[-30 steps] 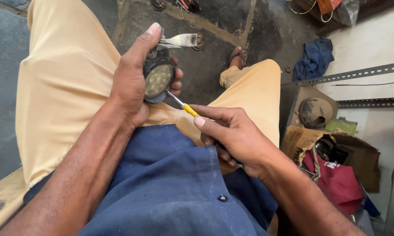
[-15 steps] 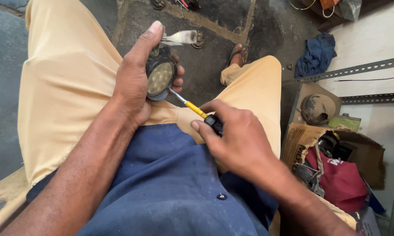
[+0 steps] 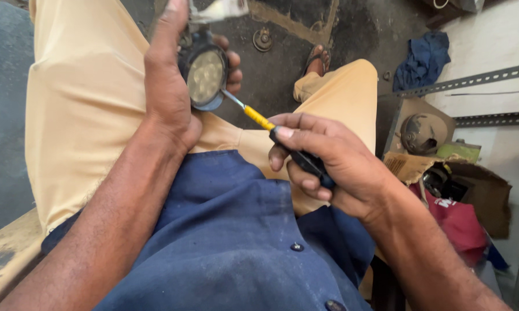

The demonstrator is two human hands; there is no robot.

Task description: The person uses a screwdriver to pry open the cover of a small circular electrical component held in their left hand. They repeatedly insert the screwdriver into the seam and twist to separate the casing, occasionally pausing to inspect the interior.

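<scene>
Yellow-shafted screwdriver (image 3: 271,128) in right hand (image 3: 328,164), tip at round lamp (image 3: 204,78).

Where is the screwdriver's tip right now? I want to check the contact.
In the head view, the screwdriver in the right hand points up-left, its tip at the lower right rim of the round lamp the left hand holds.

The round lamp (image 3: 206,78) sits in the left hand (image 3: 170,86), above the lap. The screwdriver (image 3: 271,129) runs from the right hand (image 3: 328,164) up-left to the lamp's rim. A cardboard box (image 3: 472,190) lies right of the right hand.
</scene>
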